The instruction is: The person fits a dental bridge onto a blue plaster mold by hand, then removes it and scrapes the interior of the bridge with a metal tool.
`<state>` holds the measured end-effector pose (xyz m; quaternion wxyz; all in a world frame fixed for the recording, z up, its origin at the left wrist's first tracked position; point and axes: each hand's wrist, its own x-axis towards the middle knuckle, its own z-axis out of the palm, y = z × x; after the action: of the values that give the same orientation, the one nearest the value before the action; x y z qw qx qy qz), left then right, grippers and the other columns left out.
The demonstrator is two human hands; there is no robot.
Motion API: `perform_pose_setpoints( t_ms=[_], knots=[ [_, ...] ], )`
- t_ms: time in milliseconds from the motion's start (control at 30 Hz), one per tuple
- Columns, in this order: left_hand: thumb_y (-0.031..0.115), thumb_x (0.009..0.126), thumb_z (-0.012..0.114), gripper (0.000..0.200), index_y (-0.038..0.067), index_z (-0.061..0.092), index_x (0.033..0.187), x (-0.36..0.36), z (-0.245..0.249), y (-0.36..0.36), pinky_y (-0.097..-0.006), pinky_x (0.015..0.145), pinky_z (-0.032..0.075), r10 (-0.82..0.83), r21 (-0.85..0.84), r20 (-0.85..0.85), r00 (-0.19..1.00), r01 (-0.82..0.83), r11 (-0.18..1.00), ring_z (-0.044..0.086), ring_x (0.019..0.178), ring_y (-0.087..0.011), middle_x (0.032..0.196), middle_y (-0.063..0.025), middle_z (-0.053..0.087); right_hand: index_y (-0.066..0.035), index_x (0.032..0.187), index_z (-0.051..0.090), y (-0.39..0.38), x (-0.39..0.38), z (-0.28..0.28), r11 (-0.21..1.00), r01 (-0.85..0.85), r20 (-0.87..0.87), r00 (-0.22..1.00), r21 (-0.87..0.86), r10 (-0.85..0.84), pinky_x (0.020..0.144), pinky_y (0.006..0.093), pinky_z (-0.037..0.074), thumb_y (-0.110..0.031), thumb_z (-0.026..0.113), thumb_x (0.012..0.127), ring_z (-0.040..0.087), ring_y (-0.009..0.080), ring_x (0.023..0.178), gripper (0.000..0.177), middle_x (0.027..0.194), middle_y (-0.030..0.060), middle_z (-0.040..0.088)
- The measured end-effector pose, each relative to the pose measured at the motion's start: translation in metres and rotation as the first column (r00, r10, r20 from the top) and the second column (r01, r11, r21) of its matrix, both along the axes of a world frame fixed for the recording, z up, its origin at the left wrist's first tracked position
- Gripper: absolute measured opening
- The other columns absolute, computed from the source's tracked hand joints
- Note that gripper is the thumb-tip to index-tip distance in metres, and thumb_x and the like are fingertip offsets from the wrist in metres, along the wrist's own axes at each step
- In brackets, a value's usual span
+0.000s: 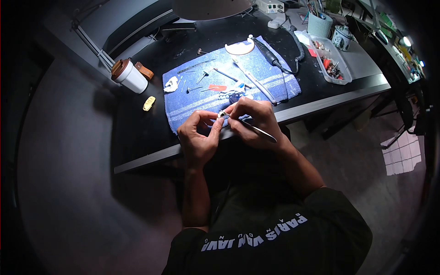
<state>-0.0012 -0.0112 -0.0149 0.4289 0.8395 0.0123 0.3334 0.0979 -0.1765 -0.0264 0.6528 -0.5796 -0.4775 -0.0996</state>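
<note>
My left hand (199,137) pinches a small whitish piece (220,115) between thumb and fingers at the table's front edge. In my right hand (256,120) is a slim metal hand tool (262,132), its flat rounded end pointing back toward my wrist. The tool's other tip meets the small piece, and the fingers partly hide both. Just beyond my hands, a blue towel (178,110) carries a beaded bracelet-like item (235,96), a red slip (217,88), a toothbrush (256,84) and several thin-shanked rotary bits (202,77).
A corded rotary handpiece (269,57) and a white crescent-shaped piece (239,48) lie at the towel's far side. To the left stand a brown-lidded white cup (133,78) and a yellowish lump (149,103). A clear bin (341,75) sits right. A lamp (211,8) hangs overhead.
</note>
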Motion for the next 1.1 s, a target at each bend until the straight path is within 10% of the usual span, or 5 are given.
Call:
perform_pose_setpoints(
  t_ms=[1100],
  knots=[
    [0.005, 0.089, 0.085, 0.014, 0.000, 0.073, 0.095, -0.0013, 0.0022, -0.0011, -0.0246, 0.068, 0.051, 0.007, 0.002, -0.005, 1.000, -0.007, 1.000, 0.065, 0.072, -0.0071, 0.082, -0.0039, 0.074, 0.002, 0.086, 0.061, 0.0000, -0.0018, 0.0027, 1.000, 0.002, -0.015, 1.000, -0.001, -0.002, 0.073, 0.0355, 0.061, 0.002, 0.074, 0.084, 0.080, 0.0278, 0.082, 0.013, 0.082, 0.0159, 0.073]
  ],
)
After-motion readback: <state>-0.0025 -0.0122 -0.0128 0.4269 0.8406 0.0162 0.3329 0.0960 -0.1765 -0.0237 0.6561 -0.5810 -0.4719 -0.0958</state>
